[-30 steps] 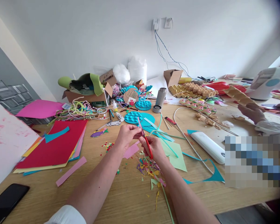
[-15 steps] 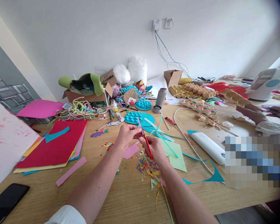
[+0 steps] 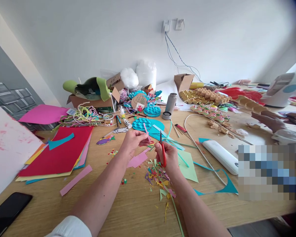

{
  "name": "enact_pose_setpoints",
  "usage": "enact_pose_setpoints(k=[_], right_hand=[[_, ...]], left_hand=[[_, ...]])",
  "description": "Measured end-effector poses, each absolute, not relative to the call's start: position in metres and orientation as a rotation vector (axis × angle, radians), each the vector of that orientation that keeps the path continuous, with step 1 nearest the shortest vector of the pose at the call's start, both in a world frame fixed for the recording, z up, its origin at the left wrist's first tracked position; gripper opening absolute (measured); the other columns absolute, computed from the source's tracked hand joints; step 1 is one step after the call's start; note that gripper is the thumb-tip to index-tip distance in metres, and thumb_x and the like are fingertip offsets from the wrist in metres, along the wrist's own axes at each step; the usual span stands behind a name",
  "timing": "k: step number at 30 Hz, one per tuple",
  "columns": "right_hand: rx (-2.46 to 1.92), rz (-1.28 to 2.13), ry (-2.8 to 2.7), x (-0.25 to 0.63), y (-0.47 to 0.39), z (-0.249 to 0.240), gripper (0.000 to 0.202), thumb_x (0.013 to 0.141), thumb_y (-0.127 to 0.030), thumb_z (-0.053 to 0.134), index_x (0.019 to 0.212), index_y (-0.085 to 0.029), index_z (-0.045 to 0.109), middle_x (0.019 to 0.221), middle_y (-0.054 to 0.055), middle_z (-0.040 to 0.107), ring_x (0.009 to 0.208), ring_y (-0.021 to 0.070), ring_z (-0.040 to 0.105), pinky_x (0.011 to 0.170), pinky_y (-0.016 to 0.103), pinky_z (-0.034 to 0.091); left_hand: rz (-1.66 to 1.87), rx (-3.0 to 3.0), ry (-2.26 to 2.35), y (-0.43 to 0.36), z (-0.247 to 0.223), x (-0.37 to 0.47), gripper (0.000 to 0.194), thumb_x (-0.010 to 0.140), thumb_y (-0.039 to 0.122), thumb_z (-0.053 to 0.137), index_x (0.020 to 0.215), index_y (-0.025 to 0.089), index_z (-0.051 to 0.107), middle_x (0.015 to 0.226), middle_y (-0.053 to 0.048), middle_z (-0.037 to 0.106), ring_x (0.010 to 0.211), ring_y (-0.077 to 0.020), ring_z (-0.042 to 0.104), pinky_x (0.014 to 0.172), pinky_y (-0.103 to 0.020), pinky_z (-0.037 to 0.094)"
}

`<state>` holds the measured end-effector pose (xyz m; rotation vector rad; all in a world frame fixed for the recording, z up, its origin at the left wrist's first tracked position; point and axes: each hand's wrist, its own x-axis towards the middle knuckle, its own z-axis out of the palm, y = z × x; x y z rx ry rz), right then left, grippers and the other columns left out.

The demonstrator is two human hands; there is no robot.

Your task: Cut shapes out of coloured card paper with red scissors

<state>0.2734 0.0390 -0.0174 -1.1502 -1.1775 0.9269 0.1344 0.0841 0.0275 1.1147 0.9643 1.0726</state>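
My left hand (image 3: 135, 142) pinches a narrow pink paper strip (image 3: 146, 128) that points up and away from me. To its right, my right hand (image 3: 169, 154) is closed round the red-handled scissors (image 3: 163, 153), whose blades point upward, apart from the strip. Beneath and between the hands lie a larger pink paper piece (image 3: 138, 159) and a heap of small coloured scraps (image 3: 158, 174). A light green sheet (image 3: 188, 168) is on the table right of my right hand.
Stacked coloured sheets (image 3: 61, 149) and a phone (image 3: 11, 210) are on the left. A grey bottle (image 3: 171, 102) stands behind blue paper discs (image 3: 158, 128). A white device (image 3: 220, 157) lies right; another person's hands (image 3: 268, 121) are at far right.
My right hand has moved right with the scissors, away from the strip, and the blades now point straighter up. My left hand has shifted slightly left with the strip.
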Motion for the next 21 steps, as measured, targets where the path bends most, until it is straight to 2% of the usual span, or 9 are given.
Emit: enact_pose_setpoints(k=[5, 9, 11, 14, 17, 21], right_hand=[[-1.079, 0.757, -1.080, 0.276, 0.037, -0.021, 0.045, 0.076, -0.057, 0.065, 0.058, -0.018, 0.051, 0.038, -0.005, 0.048, 0.030, 0.0092, 0.045, 0.032, 0.019, 0.034], [-1.052, 0.573, -0.992, 0.280, 0.037, -0.022, 0.040, 0.082, -0.050, 0.062, 0.060, -0.017, 0.055, 0.041, -0.005, 0.050, 0.033, 0.0090, 0.047, 0.034, 0.019, 0.036], [-1.052, 0.539, -0.969, 0.282, 0.037, -0.022, 0.038, 0.082, -0.048, 0.063, 0.061, -0.017, 0.056, 0.041, -0.005, 0.050, 0.033, 0.0092, 0.048, 0.034, 0.019, 0.036], [-1.049, 0.529, -0.961, 0.283, 0.038, -0.021, 0.039, 0.083, -0.048, 0.062, 0.060, -0.017, 0.055, 0.041, -0.006, 0.050, 0.032, 0.0091, 0.047, 0.034, 0.019, 0.037], [-1.043, 0.531, -0.962, 0.283, 0.038, -0.021, 0.038, 0.084, -0.047, 0.062, 0.060, -0.017, 0.055, 0.041, -0.006, 0.050, 0.032, 0.0091, 0.047, 0.034, 0.019, 0.037], [-1.038, 0.509, -0.979, 0.284, 0.038, -0.020, 0.037, 0.084, -0.045, 0.062, 0.060, -0.017, 0.055, 0.040, -0.006, 0.050, 0.032, 0.0090, 0.047, 0.033, 0.019, 0.036]], left_hand=[[1.056, 1.132, 0.984, 0.087, 0.028, 0.130, 0.020, 0.061, 0.030, 0.075, 0.064, 0.012, 0.066, 0.066, -0.006, 0.070, 0.059, -0.0147, 0.066, 0.064, -0.028, 0.054], [1.030, 1.313, 1.123, 0.094, 0.026, 0.118, 0.012, 0.073, 0.024, 0.064, 0.067, 0.013, 0.063, 0.074, -0.007, 0.071, 0.067, -0.0151, 0.067, 0.069, -0.029, 0.054], [0.885, 1.635, 1.363, 0.101, 0.021, 0.112, 0.013, 0.078, 0.021, 0.056, 0.069, 0.015, 0.063, 0.074, -0.007, 0.071, 0.069, -0.0165, 0.067, 0.069, -0.029, 0.053], [0.394, 2.301, 1.762, 0.114, 0.012, 0.110, 0.018, 0.082, 0.019, 0.050, 0.077, 0.016, 0.067, 0.078, -0.009, 0.072, 0.076, -0.0211, 0.067, 0.071, -0.032, 0.051], [0.214, 2.481, 1.780, 0.130, 0.004, 0.118, 0.020, 0.081, 0.016, 0.051, 0.085, 0.015, 0.070, 0.090, -0.014, 0.072, 0.089, -0.0254, 0.067, 0.077, -0.034, 0.049], [0.030, 2.614, 1.690, 0.147, -0.001, 0.128, 0.018, 0.077, 0.013, 0.055, 0.083, 0.013, 0.072, 0.091, -0.018, 0.071, 0.094, -0.0284, 0.066, 0.081, -0.035, 0.048]])
